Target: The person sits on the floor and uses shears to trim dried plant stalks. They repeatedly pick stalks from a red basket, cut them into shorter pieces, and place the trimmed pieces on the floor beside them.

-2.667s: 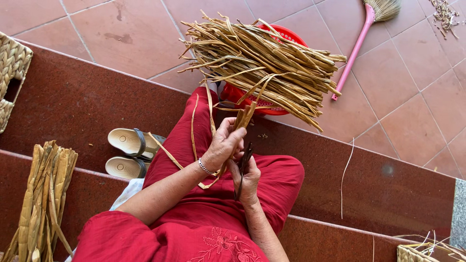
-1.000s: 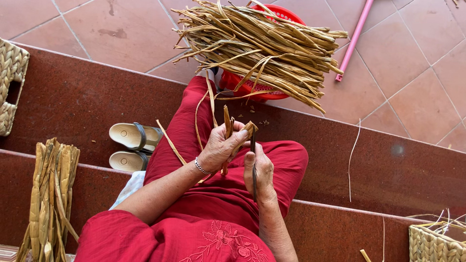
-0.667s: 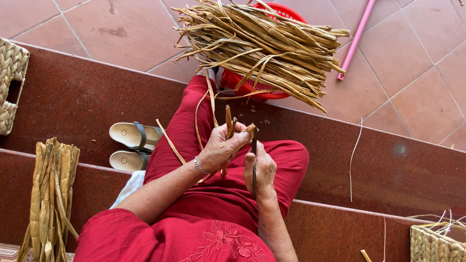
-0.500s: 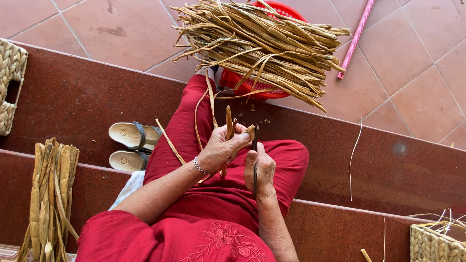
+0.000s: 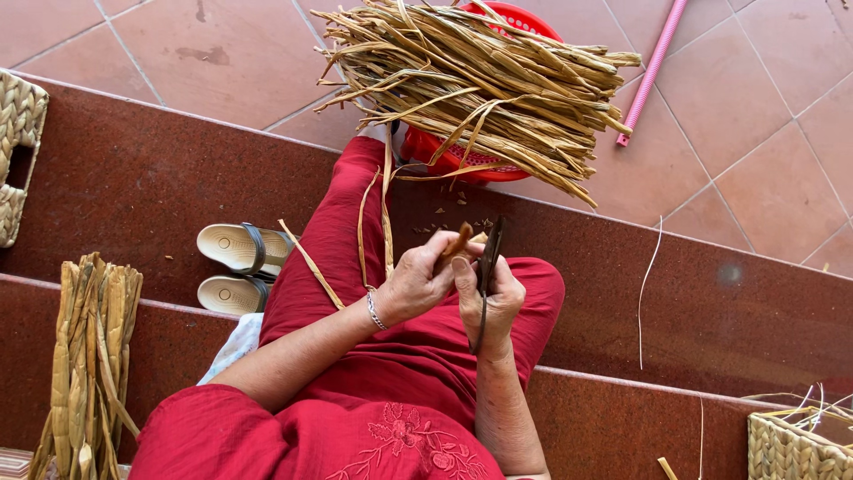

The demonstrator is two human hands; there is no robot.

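Observation:
I sit on dark red stone steps in red clothes. My left hand [image 5: 418, 283] grips the short end of a dried straw strand [image 5: 458, 240], whose long strips trail down over my knee. My right hand [image 5: 490, 298] holds a dark, slim blade-like tool [image 5: 488, 267] upright, its tip right next to the strand's end. A big pile of dried straw strands [image 5: 484, 80] lies across a red plastic basket [image 5: 524, 18] just past my knees.
A pair of cream sandals [image 5: 242, 267] sits on the step at my left. A straw bundle [image 5: 89, 356] stands at lower left, a woven basket [image 5: 19, 151] at the far left, another [image 5: 791, 449] at lower right. A pink broom handle [image 5: 653, 67] lies on the tiles.
My hands have come closer together. The strand end in my left hand now sticks out shorter and tilted, and the dark tool in my right hand has risen next to it.

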